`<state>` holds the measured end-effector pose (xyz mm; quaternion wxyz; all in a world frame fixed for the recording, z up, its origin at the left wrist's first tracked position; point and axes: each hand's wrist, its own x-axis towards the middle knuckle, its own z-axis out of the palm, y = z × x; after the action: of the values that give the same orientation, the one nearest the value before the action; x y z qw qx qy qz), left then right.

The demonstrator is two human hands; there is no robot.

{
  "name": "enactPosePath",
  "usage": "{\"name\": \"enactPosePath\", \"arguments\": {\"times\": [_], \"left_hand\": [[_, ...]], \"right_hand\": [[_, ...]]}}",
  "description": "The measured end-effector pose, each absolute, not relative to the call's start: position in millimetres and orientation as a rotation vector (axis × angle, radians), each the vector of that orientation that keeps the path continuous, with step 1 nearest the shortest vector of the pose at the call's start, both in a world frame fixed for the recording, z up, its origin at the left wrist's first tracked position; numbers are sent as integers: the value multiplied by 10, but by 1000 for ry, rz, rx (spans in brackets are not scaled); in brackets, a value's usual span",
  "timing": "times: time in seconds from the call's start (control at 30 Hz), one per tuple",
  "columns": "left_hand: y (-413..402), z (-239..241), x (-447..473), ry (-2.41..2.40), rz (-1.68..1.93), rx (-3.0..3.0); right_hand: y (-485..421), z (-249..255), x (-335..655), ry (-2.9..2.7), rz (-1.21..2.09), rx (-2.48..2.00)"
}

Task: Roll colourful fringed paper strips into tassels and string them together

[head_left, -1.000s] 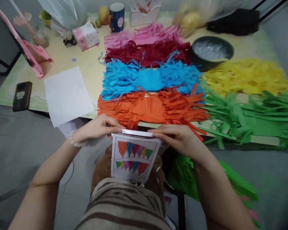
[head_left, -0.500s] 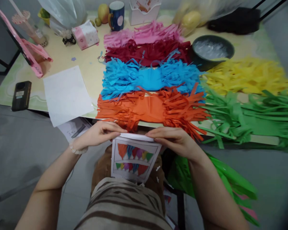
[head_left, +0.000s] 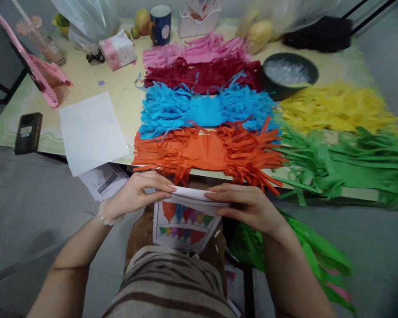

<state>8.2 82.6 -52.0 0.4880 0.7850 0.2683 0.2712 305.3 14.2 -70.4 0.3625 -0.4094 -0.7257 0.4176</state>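
Between my two hands, over my lap, is a sheet of paper (head_left: 182, 236) printed with pictures of coloured tassel garlands. Its top edge is folded over into a narrow white strip. My left hand (head_left: 149, 190) pinches the left end of that fold between thumb and fingers. At the right end, my right hand (head_left: 242, 203) grips the fold, its fingers along the top and the thumb below. Just beyond, at the table's near edge, lies an orange fringed paper piece (head_left: 207, 150). A blue fringed piece (head_left: 205, 110) lies behind it.
Dark red (head_left: 205, 77), pink (head_left: 215, 51), yellow (head_left: 338, 108) and green fringes (head_left: 365, 163) lie on the table. A dark bowl (head_left: 272, 84) stands behind them. White paper (head_left: 93, 132) and a phone (head_left: 28, 132) lie left. A mug (head_left: 161, 26) stands at the back.
The paper's top edge is folded down further toward me. Both hands have moved slightly lower, and my right thumb now sits lower on the sheet.
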Motion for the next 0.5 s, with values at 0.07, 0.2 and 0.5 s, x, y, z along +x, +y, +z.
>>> {"name": "enactPosePath", "arguments": {"times": [0.07, 0.2, 0.5], "left_hand": [[752, -526, 113, 694, 735, 1946], [686, -495, 169, 740, 790, 2040], [584, -340, -423, 941, 912, 2212]], "right_hand": [[99, -699, 2991, -1836, 1002, -1076], [122, -650, 2851, -1787, 947, -1076], [505, -489, 2081, -2045, 784, -919]]}}
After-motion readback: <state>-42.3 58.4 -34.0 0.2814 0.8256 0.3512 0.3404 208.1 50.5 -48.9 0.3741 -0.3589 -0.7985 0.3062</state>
